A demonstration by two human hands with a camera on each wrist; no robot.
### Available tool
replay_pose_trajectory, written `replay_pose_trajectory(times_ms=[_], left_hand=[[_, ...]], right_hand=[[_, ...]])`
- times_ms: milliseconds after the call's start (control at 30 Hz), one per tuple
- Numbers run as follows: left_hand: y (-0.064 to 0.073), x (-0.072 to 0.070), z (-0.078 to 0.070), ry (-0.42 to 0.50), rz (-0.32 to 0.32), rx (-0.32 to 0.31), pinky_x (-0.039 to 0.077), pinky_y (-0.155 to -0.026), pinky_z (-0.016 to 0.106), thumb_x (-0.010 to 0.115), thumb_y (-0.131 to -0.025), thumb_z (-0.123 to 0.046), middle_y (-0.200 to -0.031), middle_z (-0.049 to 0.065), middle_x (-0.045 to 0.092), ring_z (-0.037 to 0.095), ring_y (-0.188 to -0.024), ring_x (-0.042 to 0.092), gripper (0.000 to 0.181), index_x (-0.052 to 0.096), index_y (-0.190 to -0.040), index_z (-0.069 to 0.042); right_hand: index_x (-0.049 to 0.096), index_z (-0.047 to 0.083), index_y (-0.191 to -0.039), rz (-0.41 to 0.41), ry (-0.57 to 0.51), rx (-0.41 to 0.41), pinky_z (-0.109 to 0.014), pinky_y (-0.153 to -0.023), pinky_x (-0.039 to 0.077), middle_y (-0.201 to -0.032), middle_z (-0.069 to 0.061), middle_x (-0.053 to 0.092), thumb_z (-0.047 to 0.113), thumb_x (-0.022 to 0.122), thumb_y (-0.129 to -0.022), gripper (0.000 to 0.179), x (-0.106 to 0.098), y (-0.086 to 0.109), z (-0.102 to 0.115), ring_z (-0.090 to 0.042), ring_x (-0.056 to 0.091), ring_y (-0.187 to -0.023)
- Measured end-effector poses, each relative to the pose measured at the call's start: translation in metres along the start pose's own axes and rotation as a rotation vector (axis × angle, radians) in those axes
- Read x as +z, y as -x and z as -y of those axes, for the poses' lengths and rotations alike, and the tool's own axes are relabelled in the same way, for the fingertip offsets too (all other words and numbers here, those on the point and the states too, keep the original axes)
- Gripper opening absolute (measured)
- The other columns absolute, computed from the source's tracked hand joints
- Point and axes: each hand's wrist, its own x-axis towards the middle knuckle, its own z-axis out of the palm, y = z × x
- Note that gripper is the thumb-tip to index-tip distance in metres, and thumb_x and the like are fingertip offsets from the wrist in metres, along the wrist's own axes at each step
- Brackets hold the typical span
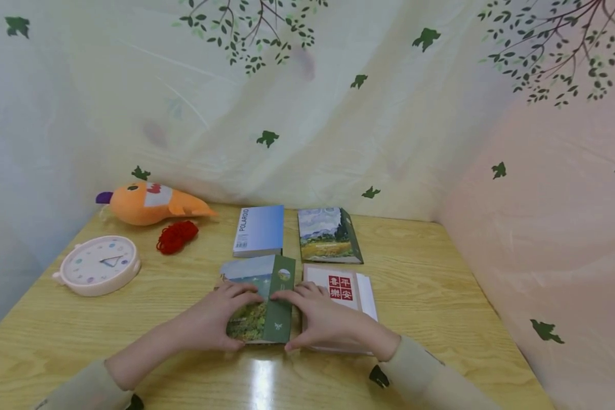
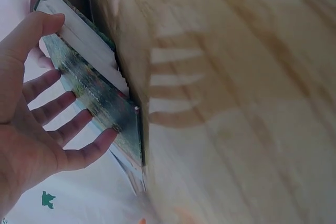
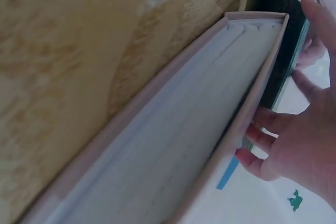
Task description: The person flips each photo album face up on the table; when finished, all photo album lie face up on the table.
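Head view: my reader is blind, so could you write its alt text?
A person's left hand and right hand touch a landscape-covered book on a wooden table. Beside it lies a book with red squares; behind are a blue book and a second landscape book. To the left sit an orange plush toy, red yarn and a pink clock.

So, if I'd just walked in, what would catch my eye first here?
Most likely the bright orange plush toy, lying at the back left of the table, with red yarn just in front of it. Next, perhaps, the left fingers and right fingers at the green-spined book, near the front middle. The pale pink clock on the left might come third.
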Motion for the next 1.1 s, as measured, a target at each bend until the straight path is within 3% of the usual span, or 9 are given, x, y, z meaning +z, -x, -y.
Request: replay_pose_trajectory(times_ms=[267, 467, 700, 967, 1100], left_hand=[[-0.002, 0.002, -0.001, -0.068, -0.004, 0.004, 0.042, -0.096, 0.056, 0.082, -0.064, -0.044, -0.135, 0.006, 0.049, 0.029, -0.121, 0.045, 0.079, 0.053, -0.131, -0.014], [-0.002, 0.000, -0.002, -0.106, 0.000, -0.017, 0.041, -0.093, 0.063, 0.083, -0.063, -0.044, -0.134, 0.007, 0.051, 0.032, -0.122, 0.046, 0.078, 0.055, -0.128, -0.011], [-0.004, 0.002, -0.003, -0.145, 0.014, -0.039, 0.039, -0.091, 0.067, 0.081, -0.064, -0.048, -0.130, 0.005, 0.054, 0.031, -0.120, 0.048, 0.076, 0.058, -0.126, -0.012], [-0.004, -0.003, -0.002, -0.051, 0.026, -0.060, 0.036, -0.096, 0.066, 0.080, -0.066, -0.045, -0.132, 0.007, 0.054, 0.030, -0.122, 0.048, 0.071, 0.058, -0.126, -0.013], [-0.006, -0.006, -0.010, -0.007, 0.023, -0.065, 0.040, -0.099, 0.057, 0.079, -0.069, -0.043, -0.133, 0.011, 0.053, 0.031, -0.122, 0.049, 0.072, 0.057, -0.127, -0.008]], right_hand=[[0.011, 0.028, -0.152, 0.013, 0.093, 0.082, -0.058, -0.110, 0.019, -0.151, -0.006, 0.032, 0.066, 0.075, -0.062, 0.117, 0.007, -0.004, 0.001, -0.030, 0.023, -0.140], [0.009, 0.029, -0.153, 0.017, 0.160, 0.084, -0.058, -0.110, 0.019, -0.150, -0.013, 0.032, 0.068, 0.073, -0.062, 0.118, 0.009, -0.008, 0.002, -0.032, 0.024, -0.139], [0.016, 0.025, -0.152, 0.029, 0.227, 0.071, -0.057, -0.109, 0.024, -0.142, -0.010, 0.039, 0.070, 0.065, -0.071, 0.104, 0.011, -0.012, 0.002, -0.029, 0.029, -0.136], [0.019, 0.029, -0.151, -0.022, 0.132, 0.068, -0.055, -0.112, 0.022, -0.148, -0.007, 0.034, 0.062, 0.070, -0.072, 0.100, 0.001, -0.002, 0.003, -0.030, 0.026, -0.139], [0.017, 0.033, -0.151, -0.067, 0.088, 0.059, -0.056, -0.110, 0.025, -0.153, -0.010, 0.026, 0.057, 0.073, -0.073, 0.098, -0.009, 0.006, -0.003, -0.032, 0.021, -0.141]])
